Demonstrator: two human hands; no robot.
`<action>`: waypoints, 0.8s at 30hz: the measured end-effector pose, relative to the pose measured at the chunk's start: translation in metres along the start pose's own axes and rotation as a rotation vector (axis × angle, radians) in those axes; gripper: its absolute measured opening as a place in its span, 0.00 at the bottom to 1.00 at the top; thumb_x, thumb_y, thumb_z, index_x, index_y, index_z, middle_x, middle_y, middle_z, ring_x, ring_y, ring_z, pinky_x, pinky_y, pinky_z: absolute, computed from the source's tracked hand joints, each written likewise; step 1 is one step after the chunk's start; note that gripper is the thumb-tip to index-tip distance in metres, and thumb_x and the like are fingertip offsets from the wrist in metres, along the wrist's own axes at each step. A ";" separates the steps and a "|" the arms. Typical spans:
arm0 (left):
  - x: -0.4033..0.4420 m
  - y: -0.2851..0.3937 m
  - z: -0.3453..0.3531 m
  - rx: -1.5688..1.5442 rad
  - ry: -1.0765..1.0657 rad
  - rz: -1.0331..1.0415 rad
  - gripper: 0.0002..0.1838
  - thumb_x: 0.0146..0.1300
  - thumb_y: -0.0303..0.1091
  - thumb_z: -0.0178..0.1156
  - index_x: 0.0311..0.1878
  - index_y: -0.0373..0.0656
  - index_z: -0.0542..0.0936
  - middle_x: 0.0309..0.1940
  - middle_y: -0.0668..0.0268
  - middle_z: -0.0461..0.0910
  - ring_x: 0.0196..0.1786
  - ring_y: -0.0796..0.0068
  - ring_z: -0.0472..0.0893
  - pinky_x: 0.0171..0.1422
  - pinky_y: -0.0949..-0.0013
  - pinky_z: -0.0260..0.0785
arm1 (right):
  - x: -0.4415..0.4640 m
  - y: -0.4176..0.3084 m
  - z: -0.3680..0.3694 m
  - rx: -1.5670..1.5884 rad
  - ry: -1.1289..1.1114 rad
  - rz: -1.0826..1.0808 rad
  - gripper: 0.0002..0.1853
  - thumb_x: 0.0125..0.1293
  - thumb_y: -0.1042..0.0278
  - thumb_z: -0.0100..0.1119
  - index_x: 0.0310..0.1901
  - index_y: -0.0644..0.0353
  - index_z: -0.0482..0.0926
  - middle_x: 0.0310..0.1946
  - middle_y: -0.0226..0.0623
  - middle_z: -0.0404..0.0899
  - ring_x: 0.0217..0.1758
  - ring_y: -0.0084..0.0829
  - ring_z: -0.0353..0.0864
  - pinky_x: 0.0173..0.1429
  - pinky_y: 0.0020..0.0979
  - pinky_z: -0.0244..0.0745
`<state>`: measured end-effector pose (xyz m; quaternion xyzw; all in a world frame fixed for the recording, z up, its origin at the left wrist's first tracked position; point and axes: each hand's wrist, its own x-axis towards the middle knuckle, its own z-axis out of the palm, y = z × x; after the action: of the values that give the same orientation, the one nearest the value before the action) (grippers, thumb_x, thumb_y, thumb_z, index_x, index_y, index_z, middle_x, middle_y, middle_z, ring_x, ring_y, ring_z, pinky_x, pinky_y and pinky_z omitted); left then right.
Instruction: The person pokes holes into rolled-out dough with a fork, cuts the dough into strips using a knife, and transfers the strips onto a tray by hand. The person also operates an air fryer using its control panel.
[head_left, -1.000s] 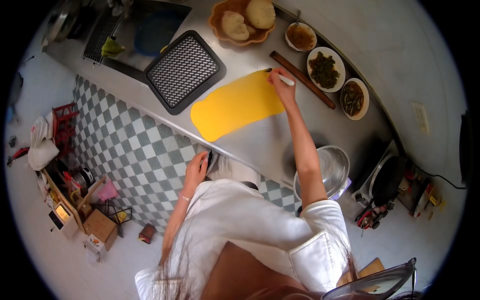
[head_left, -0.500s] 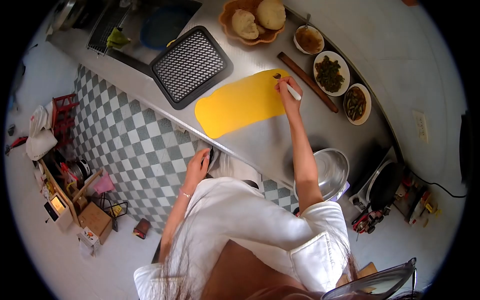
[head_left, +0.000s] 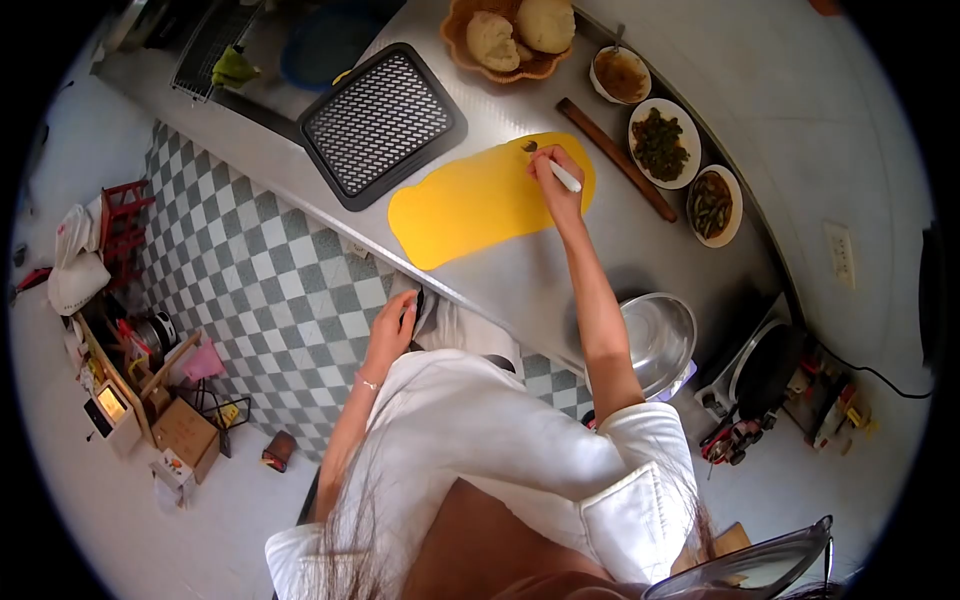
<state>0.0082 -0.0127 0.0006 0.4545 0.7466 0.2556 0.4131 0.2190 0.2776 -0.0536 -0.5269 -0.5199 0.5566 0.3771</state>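
The yellow sheet [head_left: 470, 212] lies flattened, seemingly uncut; near its far edge, the right hand [head_left: 556, 192] pinches a white-handled tool [head_left: 566, 178]. I cannot tell the left hand's [head_left: 390, 328] grip.

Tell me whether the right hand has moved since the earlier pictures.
Yes; the right hand has shifted away from the wooden rod, towards the dark tray.

Grey-and-white checkered floor [head_left: 250, 270], pale wall [head_left: 840, 130], 1 red stool [head_left: 124, 225].

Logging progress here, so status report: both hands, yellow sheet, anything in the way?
Right hand gripping white-handled tool over yellow sheet. Left hand off the counter. Wooden rod, black tray close beside sheet.
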 end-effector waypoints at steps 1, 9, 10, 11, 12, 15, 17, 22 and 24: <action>0.003 -0.001 0.001 -0.006 0.007 0.013 0.13 0.67 0.30 0.53 0.53 0.39 0.76 0.45 0.53 0.79 0.46 0.56 0.81 0.50 0.63 0.72 | 0.005 0.002 0.002 0.019 -0.014 -0.012 0.08 0.64 0.67 0.54 0.30 0.62 0.75 0.21 0.28 0.75 0.26 0.18 0.74 0.34 0.21 0.70; 0.000 0.000 0.001 -0.011 0.007 0.022 0.13 0.67 0.30 0.53 0.53 0.39 0.76 0.45 0.53 0.79 0.46 0.56 0.81 0.50 0.63 0.72 | -0.017 -0.013 -0.012 -0.059 0.037 0.033 0.08 0.62 0.68 0.52 0.32 0.62 0.77 0.23 0.32 0.79 0.27 0.21 0.77 0.34 0.23 0.72; -0.001 0.000 0.000 -0.012 0.003 0.022 0.13 0.67 0.30 0.53 0.53 0.39 0.76 0.45 0.53 0.79 0.46 0.56 0.81 0.50 0.63 0.72 | -0.022 -0.003 -0.014 -0.092 0.007 0.051 0.08 0.62 0.68 0.52 0.32 0.62 0.77 0.23 0.32 0.79 0.27 0.21 0.78 0.35 0.23 0.72; 0.000 0.000 0.000 -0.015 0.000 0.024 0.13 0.67 0.29 0.53 0.53 0.39 0.76 0.45 0.53 0.79 0.46 0.56 0.81 0.50 0.63 0.72 | -0.025 0.005 -0.017 -0.128 -0.024 0.066 0.08 0.62 0.68 0.51 0.32 0.63 0.77 0.24 0.33 0.79 0.27 0.22 0.78 0.35 0.23 0.72; 0.003 0.000 0.003 -0.016 0.001 0.032 0.13 0.67 0.29 0.53 0.53 0.38 0.76 0.45 0.53 0.79 0.46 0.56 0.81 0.50 0.63 0.72 | -0.026 -0.001 -0.018 -0.103 0.024 0.063 0.08 0.62 0.67 0.51 0.32 0.63 0.77 0.24 0.33 0.79 0.28 0.22 0.78 0.35 0.24 0.72; 0.002 -0.001 0.002 -0.009 -0.004 0.031 0.13 0.67 0.29 0.53 0.53 0.38 0.76 0.45 0.52 0.79 0.46 0.56 0.81 0.50 0.63 0.72 | -0.040 -0.009 -0.017 -0.051 0.089 0.086 0.08 0.62 0.69 0.51 0.33 0.63 0.76 0.25 0.33 0.79 0.29 0.22 0.78 0.36 0.23 0.73; 0.000 0.001 0.002 -0.020 -0.018 0.010 0.14 0.67 0.29 0.53 0.54 0.38 0.76 0.45 0.52 0.79 0.46 0.56 0.81 0.50 0.63 0.72 | -0.051 0.008 -0.023 -0.076 0.028 0.131 0.07 0.63 0.71 0.49 0.34 0.64 0.76 0.26 0.33 0.78 0.30 0.21 0.77 0.38 0.21 0.73; 0.002 0.003 0.002 -0.010 -0.017 0.027 0.14 0.67 0.29 0.53 0.54 0.38 0.75 0.45 0.52 0.79 0.46 0.56 0.81 0.50 0.63 0.72 | -0.061 0.005 -0.023 -0.099 0.123 0.095 0.08 0.62 0.68 0.51 0.33 0.63 0.76 0.24 0.34 0.79 0.30 0.23 0.79 0.37 0.24 0.73; -0.001 0.004 0.001 0.001 -0.028 0.030 0.14 0.67 0.29 0.53 0.54 0.38 0.75 0.45 0.52 0.79 0.46 0.56 0.81 0.50 0.63 0.72 | -0.068 0.007 -0.024 -0.057 0.153 0.108 0.08 0.62 0.68 0.51 0.33 0.64 0.76 0.24 0.34 0.79 0.29 0.23 0.79 0.37 0.24 0.72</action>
<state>0.0105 -0.0115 0.0033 0.4692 0.7341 0.2552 0.4194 0.2541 0.2151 -0.0452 -0.6057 -0.4761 0.5192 0.3701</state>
